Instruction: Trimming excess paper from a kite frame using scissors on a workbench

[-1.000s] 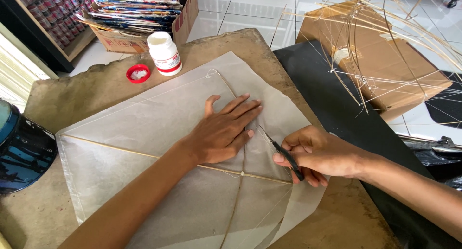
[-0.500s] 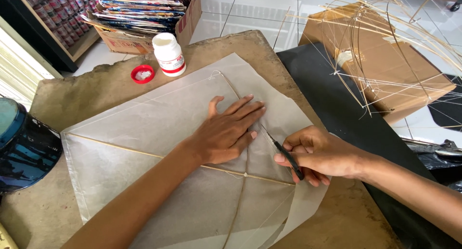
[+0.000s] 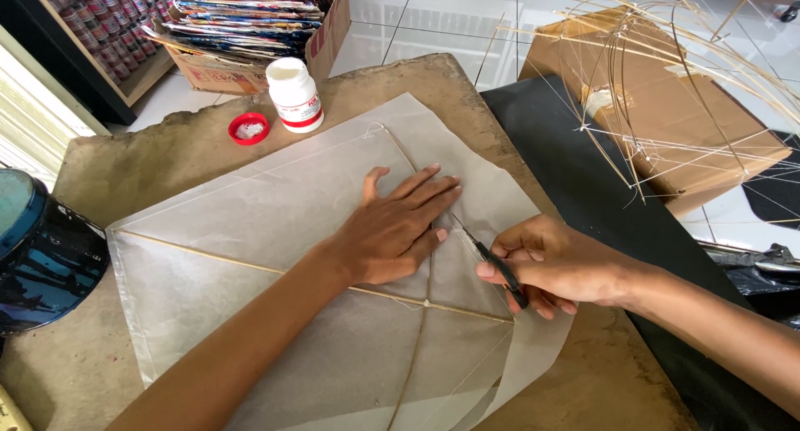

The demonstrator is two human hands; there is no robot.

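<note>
Translucent white paper kite with thin bamboo spars [image 3: 250,256] is lying flat on brown worktable [image 3: 125,164]. Left hand [image 3: 392,231] is pressing it, fingers spread apart. Right hand [image 3: 558,264] is gripping black-handled scissors [image 3: 496,264], fingers clamped, blades at paper's right edge.

The paper [image 3: 250,231] is pale grey-white and a little see-through, with thin tan sticks [image 3: 417,348] showing under it. The scissors [image 3: 500,273] are black. The desk [image 3: 167,148] is brown. The bottle [image 3: 295,95] is white with a red band, and its cap [image 3: 248,129] is red. The mat [image 3: 567,173] is black. The box [image 3: 675,123] is brown. The drum [image 3: 42,248] is blue and black. The stack [image 3: 250,10] has many colours.
</note>
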